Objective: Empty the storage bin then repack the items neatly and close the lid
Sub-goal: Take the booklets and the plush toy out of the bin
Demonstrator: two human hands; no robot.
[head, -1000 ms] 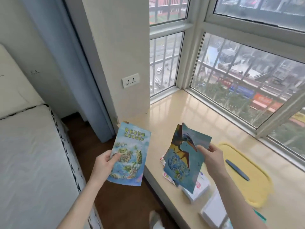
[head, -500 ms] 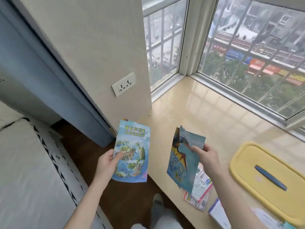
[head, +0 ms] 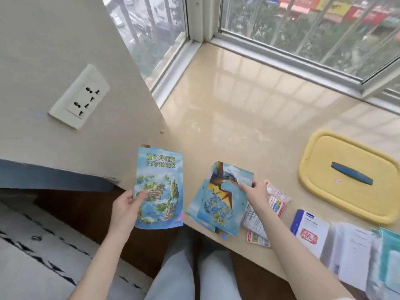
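The left hand [head: 125, 204] grips 1 glossy blue map leaflet [head: 159, 187] just off the sill's front edge, thumb pressed on its front, the other fingers hidden behind it. The right hand [head: 257, 191] pinches a fanned stack of blue pterosaur cards [head: 220, 198] over the beige polished windowsill [head: 238, 118]; I cannot tell their count. To the right lie several printed sachets [head: 277, 198] and 1 white-and-blue carton [head: 309, 232]. 1 yellow plastic lid [head: 324, 152] with 1 dark blue handle [head: 351, 176] lies flat beyond them.
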